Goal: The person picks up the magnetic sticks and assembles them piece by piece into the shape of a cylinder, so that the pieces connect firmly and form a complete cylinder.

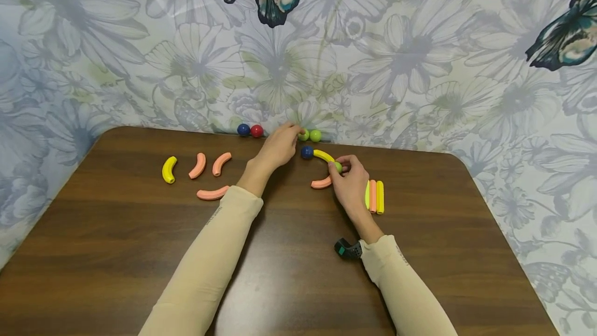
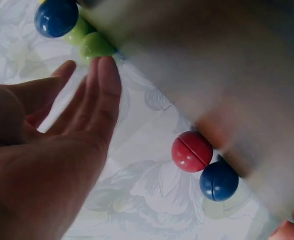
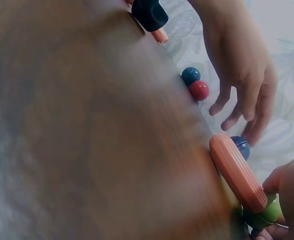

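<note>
**pebble_22:** So what are the hands up to? The left hand [image 1: 280, 145] is stretched to the back edge of the desk [image 1: 116, 253], fingers straight and relaxed, fingertips right at the two green balls [image 1: 310, 135] by the wall. Not gripping anything, as far as I can see.

**tink:** Yep, and the right hand [image 1: 351, 180] pinches a green ball [image 1: 338, 166] at one end of the curved yellow piece [image 1: 323, 155]; a blue ball [image 1: 306, 152] sits at its other end. A curved orange piece [image 1: 321, 183] lies just beside that hand.

**pebble_22:** Plus a blue ball and a red ball [image 1: 256, 130] touching each other at the back edge.
</note>
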A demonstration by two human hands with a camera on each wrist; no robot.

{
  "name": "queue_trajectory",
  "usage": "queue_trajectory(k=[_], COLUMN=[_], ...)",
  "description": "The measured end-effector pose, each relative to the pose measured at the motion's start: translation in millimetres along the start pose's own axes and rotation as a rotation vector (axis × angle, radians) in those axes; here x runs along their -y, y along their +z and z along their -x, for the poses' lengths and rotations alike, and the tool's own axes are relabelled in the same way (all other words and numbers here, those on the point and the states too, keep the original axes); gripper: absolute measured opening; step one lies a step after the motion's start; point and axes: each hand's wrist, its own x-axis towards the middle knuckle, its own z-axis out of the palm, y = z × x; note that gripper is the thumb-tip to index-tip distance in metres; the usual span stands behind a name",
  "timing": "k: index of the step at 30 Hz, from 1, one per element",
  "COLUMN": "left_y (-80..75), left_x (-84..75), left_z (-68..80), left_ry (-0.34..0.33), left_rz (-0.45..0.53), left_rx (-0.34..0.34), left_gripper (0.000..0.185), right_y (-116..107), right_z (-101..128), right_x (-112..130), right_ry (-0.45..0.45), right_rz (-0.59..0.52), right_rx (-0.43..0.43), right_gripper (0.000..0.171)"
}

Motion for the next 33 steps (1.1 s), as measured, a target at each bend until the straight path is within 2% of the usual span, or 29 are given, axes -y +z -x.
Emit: queue_trajectory(k=[5, 7, 10, 17, 22, 25, 28, 33], left_y=[2.9, 3.4, 2.8, 2.9, 1.3, -0.3, -0.9, 0.3], left_x=[-0.9, 0.2, 2.1, 5.2, 5.8, 5.6, 5.7, 5.5], left_z=[-7.6, -9.7, -11.6, -9.5, -8.6, -8.0, -7.0, -6.1], left_ry=[0.049, 0.057, 0.051, -0.024, 0.019, 0.039, 0.019, -0.002], left_rz=[-0.014, -0.03, -0.049, -0.04, -0.046, -0.07, -0.059, -0.039], left_rx=[0.056, 0.088, 0.103, 0.04, -0.015, -0.01, -0.003, -0.056], left_gripper=[0.042, 0.045, 0.045, 0.043, 0.045, 0.047, 0.041, 0.027], right_y=[0, 1, 1, 1, 1, 1, 1, 2], right_z=[-1, -1, -2, -1, -1, -1, -1, -1], right_x=[-1, 0, 1, 1, 0, 0, 0, 0], right_ry=[0.0, -0.001, -0.001, 0.005, 0.011, 0.012, 0.005, -0.004], right_rz=[-0.005, -0.004, -0.004, -0.001, -0.001, -0.003, -0.005, -0.009], right_rx=[-0.004, -0.004, -0.006, -0.008, -0.002, -0.002, -0.004, -0.008], right_gripper=[0.026, 0.026, 0.025, 0.025, 0.024, 0.024, 0.024, 0.025])
